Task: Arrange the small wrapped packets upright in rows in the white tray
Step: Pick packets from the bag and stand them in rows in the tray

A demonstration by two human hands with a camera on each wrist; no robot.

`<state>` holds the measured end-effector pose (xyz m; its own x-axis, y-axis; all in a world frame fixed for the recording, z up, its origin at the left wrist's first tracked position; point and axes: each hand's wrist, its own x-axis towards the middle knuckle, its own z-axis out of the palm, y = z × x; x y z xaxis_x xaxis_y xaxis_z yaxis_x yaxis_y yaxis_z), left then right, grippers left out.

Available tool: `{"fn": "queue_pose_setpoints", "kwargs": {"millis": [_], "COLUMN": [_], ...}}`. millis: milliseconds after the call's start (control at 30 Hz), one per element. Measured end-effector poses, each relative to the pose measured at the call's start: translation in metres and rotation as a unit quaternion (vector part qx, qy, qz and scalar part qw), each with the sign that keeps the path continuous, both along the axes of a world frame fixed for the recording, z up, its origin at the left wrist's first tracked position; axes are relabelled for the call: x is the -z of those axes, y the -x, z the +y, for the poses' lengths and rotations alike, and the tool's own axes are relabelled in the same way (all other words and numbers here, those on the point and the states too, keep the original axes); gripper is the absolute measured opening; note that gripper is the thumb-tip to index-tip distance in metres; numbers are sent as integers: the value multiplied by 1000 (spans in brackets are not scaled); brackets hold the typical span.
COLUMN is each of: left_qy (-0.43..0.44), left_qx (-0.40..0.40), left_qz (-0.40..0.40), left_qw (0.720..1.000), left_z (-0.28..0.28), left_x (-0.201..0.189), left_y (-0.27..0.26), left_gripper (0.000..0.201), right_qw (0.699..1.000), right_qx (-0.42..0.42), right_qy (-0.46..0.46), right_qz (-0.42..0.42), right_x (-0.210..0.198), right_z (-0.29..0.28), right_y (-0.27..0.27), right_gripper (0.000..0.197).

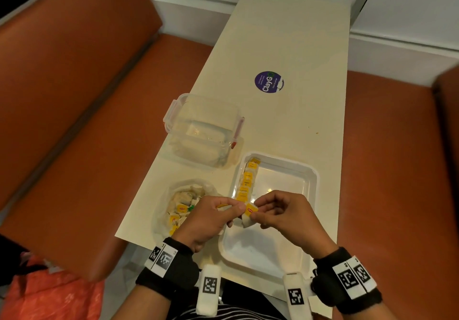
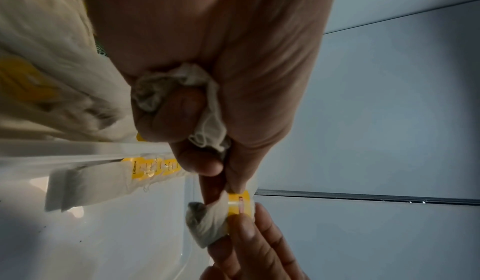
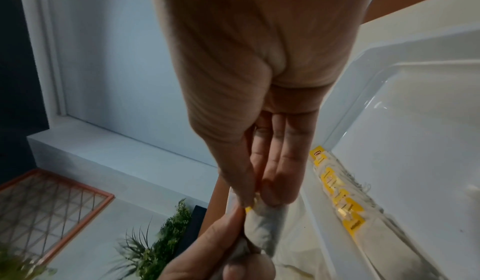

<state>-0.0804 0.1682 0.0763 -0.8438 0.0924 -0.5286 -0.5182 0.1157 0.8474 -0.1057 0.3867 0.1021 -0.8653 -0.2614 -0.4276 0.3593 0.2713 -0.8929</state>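
Several loose packets [image 1: 182,208]: are lying jumbled in a thin plastic bag [image 1: 161,216] at the table's [image 1: 285,121] near left corner, serving as the supply.
Clear lidded box [image 1: 203,131]: is standing beyond the bag by the table's left edge.
Left hand [image 1: 208,220]: is hovering over the white tray's [image 1: 280,178] left rim. Thumb and forefinger are pinching one side of the held packet [image 1: 249,214]. The other fingers are curling round a crumpled spare packet [image 2: 153,93] in the palm, seemingly so that the next one is ready.
Held packet: is hanging between both hands above the tray's left side, at the near end of the row of packets [image 1: 246,180]. It is a soft, wrinkled off-white pouch topped by a yellow tag with a red mark.
Right hand [image 1: 285,214]: thumb and first two fingers, pressed together, are pinching the tag end, apparently squaring the pouch so that it goes in tag-up. The remaining fingers are curling loosely.
Row of packets: is standing upright along the tray's left wall from its far left corner toward the hands, tags uppermost, the wall propping each pouch.
White tray: is sitting at the table's near right corner. Most of its floor is showing bare, so the task is judged to be at an early stage.
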Motion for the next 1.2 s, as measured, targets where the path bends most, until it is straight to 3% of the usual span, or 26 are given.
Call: {"fn": "queue_pose_setpoints", "kwargs": {"millis": [233,533,767,867,1000,1200], "left_qy": [-12,11,36,64,104,92], "left_qx": [5,44,62,86,101,-33], "left_qz": [13,41,23,12,-1,-52], "left_qw": [1000,998,997,994,990,994], "left_z": [-1,4,1,-1,-8,-25], "left_x": [-1,-6,-2,1,8,8], "left_y": [3,4,5,3,-1,-8], "left_gripper": [15,13,17,15,18,25], "right_qw": [999,999,995,994,998,992], "right_qx": [7,-45,-101,-92,-42,-59], "right_qy": [32,-12,-10,24,2,-10], "right_qz": [-6,11,-13,-46,-52,-110], "right_x": [-2,4,17,29,56,90], "right_z": [11,10,14,6,-3,-18], "right_y": [8,11,9,2,-8,-27], "right_gripper": [14,17,53,40,19,17]}}
